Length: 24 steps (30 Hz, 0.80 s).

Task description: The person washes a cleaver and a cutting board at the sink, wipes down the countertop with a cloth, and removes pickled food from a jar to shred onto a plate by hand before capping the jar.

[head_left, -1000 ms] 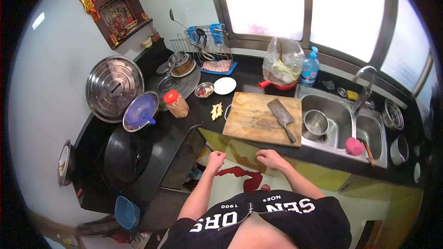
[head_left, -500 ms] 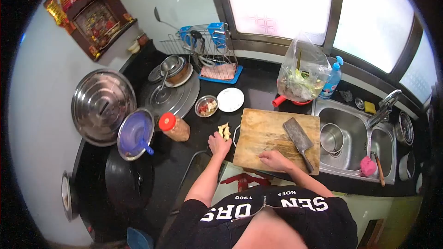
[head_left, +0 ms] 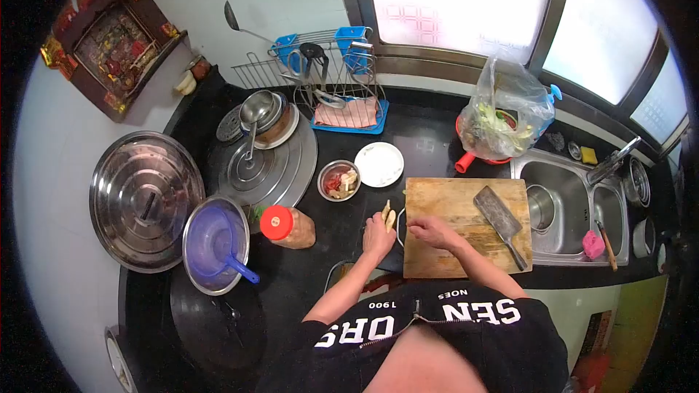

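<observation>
My left hand (head_left: 378, 236) is closed on a knobbly piece of pale ginger (head_left: 391, 217), just left of the cutting board. Over the left part of the wooden cutting board (head_left: 451, 200) is my right hand (head_left: 431, 233), its fingers curled in; whether anything small is between them is hidden. A cleaver (head_left: 498, 217) lies on the right half of the board, its handle toward me. Above my left hand stand a small metal bowl (head_left: 339, 180) with chopped red and pale pieces and a white plate (head_left: 379, 164).
A red-lidded jar (head_left: 288, 227) stands left of my left arm, beside a purple strainer (head_left: 216, 244). Meat lies on a blue tray (head_left: 349, 129) at the back. A plastic bag of greens (head_left: 499, 120) sits in a red-handled vessel near the sink (head_left: 568, 236).
My left hand has lifted the ginger and turned it, nearer the board. My right hand has moved up and left toward it. The head view has shifted.
</observation>
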Each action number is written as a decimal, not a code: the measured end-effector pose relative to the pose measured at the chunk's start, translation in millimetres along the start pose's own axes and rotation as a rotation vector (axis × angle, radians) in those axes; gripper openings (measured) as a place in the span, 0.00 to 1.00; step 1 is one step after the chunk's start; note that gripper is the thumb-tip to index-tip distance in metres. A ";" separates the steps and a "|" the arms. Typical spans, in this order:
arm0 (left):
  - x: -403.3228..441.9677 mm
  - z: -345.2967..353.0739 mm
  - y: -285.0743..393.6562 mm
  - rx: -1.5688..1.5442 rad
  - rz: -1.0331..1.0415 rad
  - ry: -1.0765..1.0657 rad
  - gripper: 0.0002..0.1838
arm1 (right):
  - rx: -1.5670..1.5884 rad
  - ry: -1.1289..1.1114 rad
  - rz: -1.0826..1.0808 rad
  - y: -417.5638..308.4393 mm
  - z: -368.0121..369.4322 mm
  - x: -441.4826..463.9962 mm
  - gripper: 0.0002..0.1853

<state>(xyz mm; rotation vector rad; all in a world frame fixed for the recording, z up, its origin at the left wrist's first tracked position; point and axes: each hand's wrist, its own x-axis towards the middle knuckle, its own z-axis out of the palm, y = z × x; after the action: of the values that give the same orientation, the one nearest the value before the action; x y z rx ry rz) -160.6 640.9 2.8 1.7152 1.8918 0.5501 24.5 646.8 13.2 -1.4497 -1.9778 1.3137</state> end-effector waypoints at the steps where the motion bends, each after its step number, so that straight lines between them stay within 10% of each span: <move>1: -0.2 -5.5 -2.1 -0.062 0.019 0.014 0.23 | 0.028 0.026 -0.037 0.7 1.1 2.4 0.16; 15: 102.7 -77.9 -23.3 0.259 -0.064 0.443 0.24 | -0.021 0.287 0.047 6.1 -13.8 -31.4 0.15; 19: 82.7 -63.3 -11.8 0.164 0.408 0.579 0.13 | -0.132 0.782 0.121 22.5 -32.3 -74.9 0.10; 24: 29.2 -20.9 -2.5 -0.176 0.365 0.161 0.08 | -0.633 1.013 0.499 74.2 -58.0 -156.9 0.11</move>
<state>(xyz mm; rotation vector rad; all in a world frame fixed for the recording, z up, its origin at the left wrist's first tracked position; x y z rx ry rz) -177.2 670.6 14.4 1.9550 1.5810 0.9898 172.0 538.4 16.1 -2.3406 -1.3640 -0.0990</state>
